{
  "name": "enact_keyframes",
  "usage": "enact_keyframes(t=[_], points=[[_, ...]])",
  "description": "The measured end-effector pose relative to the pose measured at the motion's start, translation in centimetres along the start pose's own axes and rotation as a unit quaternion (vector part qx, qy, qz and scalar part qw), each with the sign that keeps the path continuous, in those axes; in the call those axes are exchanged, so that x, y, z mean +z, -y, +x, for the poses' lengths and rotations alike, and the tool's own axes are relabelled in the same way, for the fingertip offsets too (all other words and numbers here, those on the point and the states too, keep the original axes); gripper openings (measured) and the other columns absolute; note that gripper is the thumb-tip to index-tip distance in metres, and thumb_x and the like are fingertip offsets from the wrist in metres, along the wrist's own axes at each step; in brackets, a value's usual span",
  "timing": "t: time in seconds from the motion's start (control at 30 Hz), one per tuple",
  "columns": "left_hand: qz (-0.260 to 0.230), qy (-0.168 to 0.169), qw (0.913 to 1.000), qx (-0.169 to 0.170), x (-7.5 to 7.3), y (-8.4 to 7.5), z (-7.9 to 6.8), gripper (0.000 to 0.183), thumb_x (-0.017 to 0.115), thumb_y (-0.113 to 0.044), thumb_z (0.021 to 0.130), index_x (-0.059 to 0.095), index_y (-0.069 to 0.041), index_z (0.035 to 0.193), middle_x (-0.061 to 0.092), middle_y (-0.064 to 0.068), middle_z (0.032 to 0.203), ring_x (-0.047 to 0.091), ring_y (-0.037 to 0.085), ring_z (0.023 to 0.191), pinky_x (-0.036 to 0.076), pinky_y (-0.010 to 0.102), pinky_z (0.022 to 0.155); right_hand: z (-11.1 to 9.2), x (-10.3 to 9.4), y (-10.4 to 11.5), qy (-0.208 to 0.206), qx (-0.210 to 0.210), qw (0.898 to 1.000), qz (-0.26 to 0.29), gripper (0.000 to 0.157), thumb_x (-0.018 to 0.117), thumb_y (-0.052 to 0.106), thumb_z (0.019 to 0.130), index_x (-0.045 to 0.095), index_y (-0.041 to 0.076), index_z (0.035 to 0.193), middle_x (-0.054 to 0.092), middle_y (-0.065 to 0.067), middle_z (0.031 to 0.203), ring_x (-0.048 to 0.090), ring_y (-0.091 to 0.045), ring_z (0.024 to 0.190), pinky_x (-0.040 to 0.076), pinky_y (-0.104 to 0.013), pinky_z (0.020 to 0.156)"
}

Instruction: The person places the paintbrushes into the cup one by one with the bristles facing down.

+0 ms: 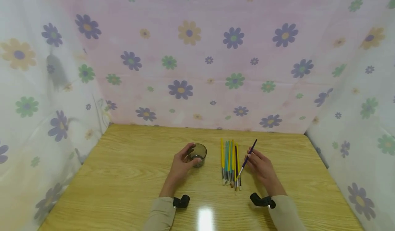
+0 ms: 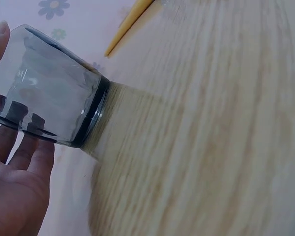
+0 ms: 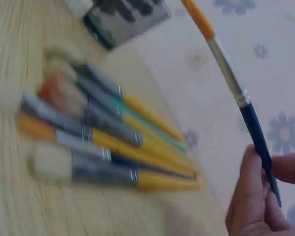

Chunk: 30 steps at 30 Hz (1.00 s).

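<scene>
Left of brushes (image 1: 232, 155), left hand (image 1: 180, 164) grips glass (image 1: 201, 151), probably fragile; right hand (image 1: 263, 168) pinches blue brush (image 3: 231, 76), likely light, stiff: hold handle (image 3: 253, 125).

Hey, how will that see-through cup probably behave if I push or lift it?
The see-through cup looks glossy, so it may feel slippery. Its thick-looking base suggests it would probably resist tipping. Being round, it could roll if laid sideways.

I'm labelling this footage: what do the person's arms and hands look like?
The left hand and right hand are ungloved. The left sleeve and right sleeve are pale beige. A black, bent device sits at each wrist: left device, right device.
</scene>
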<state>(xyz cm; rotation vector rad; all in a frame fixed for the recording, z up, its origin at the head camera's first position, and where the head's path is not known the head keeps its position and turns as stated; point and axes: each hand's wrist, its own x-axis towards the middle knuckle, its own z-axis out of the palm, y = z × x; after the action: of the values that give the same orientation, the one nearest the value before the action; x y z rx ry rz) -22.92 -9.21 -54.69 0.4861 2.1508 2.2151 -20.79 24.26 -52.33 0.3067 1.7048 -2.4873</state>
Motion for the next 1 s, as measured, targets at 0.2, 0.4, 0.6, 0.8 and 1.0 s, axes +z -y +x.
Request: enact_keyframes(t=[0.2,0.4,0.6,0.8,1.0], points=[[-0.001,-0.002,1.0,-0.003,0.0,0.1,0.2,0.075,0.077,-0.006,0.09,0.039,0.001,0.154,0.047,0.017,0.155,0.04,0.041,0.144,0.03,0.052,0.122,-0.2,3.8,-0.2,-0.026,-0.032,0.995,0.092,0.039,0.048,-0.002,0.106,0.044,0.011,0.142,0.062,0.007,0.11,0.068,-0.006,0.102,0.055,-0.018,0.094],[-0.002,-0.005,1.0,0.003,-0.1,0.1,0.5,0.072,0.076,-0.002,0.09,0.042,0.002,0.153,0.047,0.021,0.153,0.041,0.042,0.143,0.03,0.055,0.121,0.5,7.4,-0.7,-0.054,-0.055,0.984,0.16,0.037,0.05,-0.003,0.104,0.047,0.01,0.138,0.061,0.003,0.111,0.068,-0.007,0.1,0.056,-0.02,0.092],[0.0,-0.011,0.9999,-0.006,-0.1,0.0,0.4,0.071,0.076,-0.001,0.09,0.043,0.0,0.152,0.05,0.016,0.152,0.044,0.038,0.142,0.032,0.054,0.121,1.2,10.3,-1.0,-0.059,-0.085,0.972,0.209,0.031,0.052,-0.007,0.102,0.052,0.008,0.129,0.061,0.0,0.105,0.069,-0.011,0.095,0.059,-0.021,0.088],[-0.002,-0.01,0.9999,-0.013,0.0,-0.3,0.2,0.072,0.076,-0.001,0.09,0.042,0.0,0.153,0.048,0.019,0.153,0.042,0.04,0.143,0.031,0.053,0.121,1.5,12.6,-1.3,-0.066,-0.087,0.961,0.255,0.034,0.05,-0.01,0.102,0.05,0.006,0.132,0.058,-0.002,0.107,0.069,-0.012,0.093,0.059,-0.022,0.087],[0.001,-0.015,0.9998,-0.016,0.2,-0.3,0.2,0.072,0.077,-0.002,0.089,0.042,-0.001,0.153,0.048,0.019,0.153,0.041,0.041,0.144,0.031,0.054,0.121,2.1,13.3,-2.1,-0.052,-0.081,0.943,0.317,0.026,0.052,-0.009,0.102,0.059,0.009,0.119,0.06,-0.003,0.107,0.069,-0.014,0.094,0.06,-0.024,0.087]])
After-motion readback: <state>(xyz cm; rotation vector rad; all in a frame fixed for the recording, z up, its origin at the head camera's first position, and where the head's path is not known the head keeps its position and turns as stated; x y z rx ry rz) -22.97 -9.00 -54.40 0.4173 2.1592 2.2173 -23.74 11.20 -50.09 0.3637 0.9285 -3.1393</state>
